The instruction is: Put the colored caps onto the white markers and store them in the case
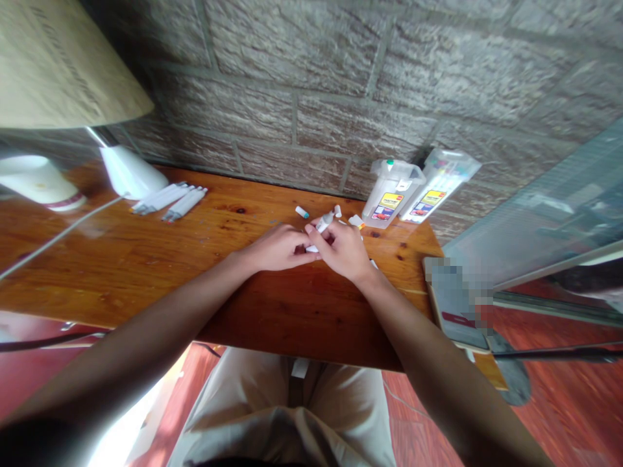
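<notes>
Our R hand (346,250) grips a white marker (323,224) over the surface (126,272); our L hand (278,248) is at its lower end, can't tell if gripping. Clear case (382,181) stands nr wall (253,117).

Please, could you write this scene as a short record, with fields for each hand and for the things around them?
Right hand: holds a white marker
Left hand: by the marker's near end; grip unclear
Beyond hands: small white-and-teal piece, apparently a cap
Right side of table: two clear containers with yellow labels, left container beside right container
Left side of table: white markers lying near the lamp base; paper cup further left
</notes>
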A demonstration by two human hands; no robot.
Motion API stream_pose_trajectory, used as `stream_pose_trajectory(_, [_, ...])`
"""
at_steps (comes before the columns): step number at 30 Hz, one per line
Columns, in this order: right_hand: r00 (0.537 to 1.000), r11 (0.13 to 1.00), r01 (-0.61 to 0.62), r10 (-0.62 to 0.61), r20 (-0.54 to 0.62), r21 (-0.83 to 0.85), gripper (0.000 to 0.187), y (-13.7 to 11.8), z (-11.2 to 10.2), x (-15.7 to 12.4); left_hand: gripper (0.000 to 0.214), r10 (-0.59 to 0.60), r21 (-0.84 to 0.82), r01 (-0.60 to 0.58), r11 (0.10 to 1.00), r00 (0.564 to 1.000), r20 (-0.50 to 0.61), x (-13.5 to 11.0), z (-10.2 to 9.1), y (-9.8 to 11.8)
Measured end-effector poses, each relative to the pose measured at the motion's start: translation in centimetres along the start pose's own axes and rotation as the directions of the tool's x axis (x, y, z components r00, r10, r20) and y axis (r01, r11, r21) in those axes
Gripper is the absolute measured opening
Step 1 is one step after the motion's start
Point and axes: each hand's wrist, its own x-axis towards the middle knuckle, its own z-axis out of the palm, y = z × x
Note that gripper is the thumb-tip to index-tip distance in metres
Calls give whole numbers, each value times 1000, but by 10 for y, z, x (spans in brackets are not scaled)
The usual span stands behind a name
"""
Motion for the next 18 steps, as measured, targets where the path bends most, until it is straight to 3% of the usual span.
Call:
stream_pose_trajectory(8, [1000,999,0,0,-5,35,26,-2,-2,1,29,19,5,-19,1000,1000,-6,0,0,0])
stream_pose_trajectory(14, [993,996,37,-28,-110,81,23,-1,-4,3,37,8,-3,-8,1000,1000,-1,1,-3,6])
stream_pose_trajectory(18, [993,992,71,-60,-104,108,22,0,-2,1,34,17,23,-16,1000,999,-43,0,-3,4])
